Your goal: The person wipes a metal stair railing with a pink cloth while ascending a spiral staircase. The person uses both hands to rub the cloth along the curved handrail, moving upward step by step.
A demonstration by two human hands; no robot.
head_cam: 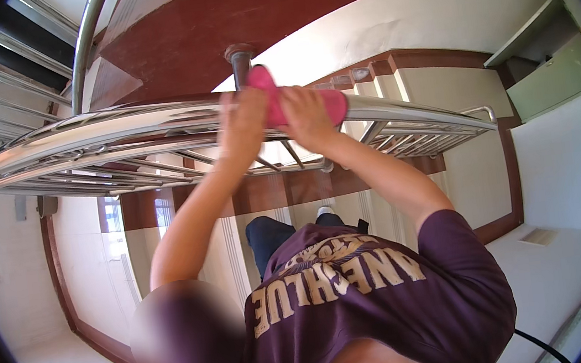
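Observation:
A pink cloth (276, 109) lies wrapped over the shiny metal handrail (165, 121) of a staircase. My right hand (309, 116) grips the cloth from above, with its fingers bent over the rail. Beside it, my left hand (245, 122) is blurred and curls over the rail at the cloth's left edge. Part of the cloth stands up between the two hands, and its underside is hidden. Below the handrail run several thin metal balusters (293, 154).
A metal post (241, 68) rises behind the rail against a dark red stair edge (188, 42). Tiled steps (218, 254) lie beneath me. At far right, a pale green cabinet (555, 78) stands by the wall. Another railing (80, 60) climbs at upper left.

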